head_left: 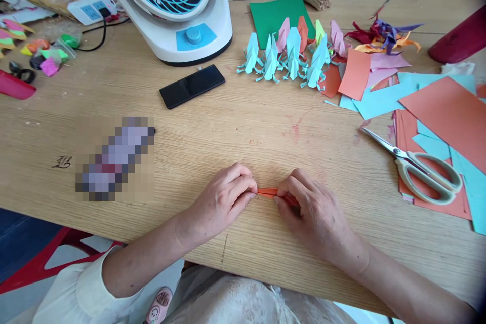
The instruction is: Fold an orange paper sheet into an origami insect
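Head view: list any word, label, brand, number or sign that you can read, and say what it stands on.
No word, brand or number reads clearly.
Tabletop: dark handwritten scrawl, unreadable.
Pink shoe: smiley face, no readable words.
Fan panel: any marks too small.
Pixelated item: too blurred.

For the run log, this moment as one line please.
left hand: pinching orange paper strip | right hand: gripping same strip | scissors: idle, right side
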{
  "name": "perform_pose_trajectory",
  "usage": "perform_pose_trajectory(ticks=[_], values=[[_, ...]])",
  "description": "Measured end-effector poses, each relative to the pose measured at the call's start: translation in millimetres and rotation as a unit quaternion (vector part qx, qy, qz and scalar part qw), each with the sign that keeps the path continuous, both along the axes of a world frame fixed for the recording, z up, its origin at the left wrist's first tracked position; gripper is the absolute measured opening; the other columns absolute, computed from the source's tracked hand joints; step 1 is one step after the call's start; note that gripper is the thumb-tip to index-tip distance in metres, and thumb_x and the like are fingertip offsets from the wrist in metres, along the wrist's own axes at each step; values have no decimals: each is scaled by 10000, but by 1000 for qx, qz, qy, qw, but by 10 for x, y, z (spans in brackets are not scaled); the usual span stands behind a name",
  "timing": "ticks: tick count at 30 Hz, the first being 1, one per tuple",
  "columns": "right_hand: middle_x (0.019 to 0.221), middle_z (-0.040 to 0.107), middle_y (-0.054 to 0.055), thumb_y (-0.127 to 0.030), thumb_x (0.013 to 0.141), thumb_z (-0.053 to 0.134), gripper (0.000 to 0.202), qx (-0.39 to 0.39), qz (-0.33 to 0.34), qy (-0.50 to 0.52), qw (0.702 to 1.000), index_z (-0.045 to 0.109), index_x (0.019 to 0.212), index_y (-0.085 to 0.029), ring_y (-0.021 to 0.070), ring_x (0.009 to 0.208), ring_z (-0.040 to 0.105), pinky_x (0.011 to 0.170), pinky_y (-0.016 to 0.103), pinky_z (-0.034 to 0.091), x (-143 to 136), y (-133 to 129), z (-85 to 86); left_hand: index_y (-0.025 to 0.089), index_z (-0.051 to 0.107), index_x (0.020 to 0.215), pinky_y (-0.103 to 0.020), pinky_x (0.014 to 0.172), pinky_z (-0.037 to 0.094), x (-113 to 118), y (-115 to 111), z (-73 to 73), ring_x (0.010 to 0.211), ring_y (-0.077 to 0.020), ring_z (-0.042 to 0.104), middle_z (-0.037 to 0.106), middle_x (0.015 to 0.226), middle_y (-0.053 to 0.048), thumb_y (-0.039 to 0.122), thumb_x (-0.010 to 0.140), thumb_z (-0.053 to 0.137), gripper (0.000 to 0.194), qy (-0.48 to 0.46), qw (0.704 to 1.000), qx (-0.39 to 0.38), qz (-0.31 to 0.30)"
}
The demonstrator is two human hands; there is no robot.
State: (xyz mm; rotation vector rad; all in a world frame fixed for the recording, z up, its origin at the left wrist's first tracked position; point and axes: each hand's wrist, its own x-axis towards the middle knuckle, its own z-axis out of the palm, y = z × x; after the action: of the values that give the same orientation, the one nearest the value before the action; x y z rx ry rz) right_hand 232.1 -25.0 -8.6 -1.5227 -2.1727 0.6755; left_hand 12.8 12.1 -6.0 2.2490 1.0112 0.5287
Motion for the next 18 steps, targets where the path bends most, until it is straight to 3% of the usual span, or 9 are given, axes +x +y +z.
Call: perform_pose_trajectory(ticks=[13, 18], values=[[838, 530, -7, -129, 891, 545, 112, 1, 4, -5, 1000, 503, 825, -210, 142, 692, 497, 646, 291, 360, 4, 3, -9, 170, 568, 876, -324, 839, 442, 74, -10, 32, 918, -162, 543, 546, 960, -37, 100, 954, 492, 130, 28, 999, 30, -6], [834, 530, -6, -133, 898, 534, 116, 4, 2, -4, 1000, 492, 823, -211, 144, 698, 503, 654, 292, 366, 4, -2, -4, 171, 570, 867, -330, 858, 453, 101, -22, 52, 934, -164, 543, 529, 971, -35, 72, 910, 522, 118, 20, 999, -9, 24]])
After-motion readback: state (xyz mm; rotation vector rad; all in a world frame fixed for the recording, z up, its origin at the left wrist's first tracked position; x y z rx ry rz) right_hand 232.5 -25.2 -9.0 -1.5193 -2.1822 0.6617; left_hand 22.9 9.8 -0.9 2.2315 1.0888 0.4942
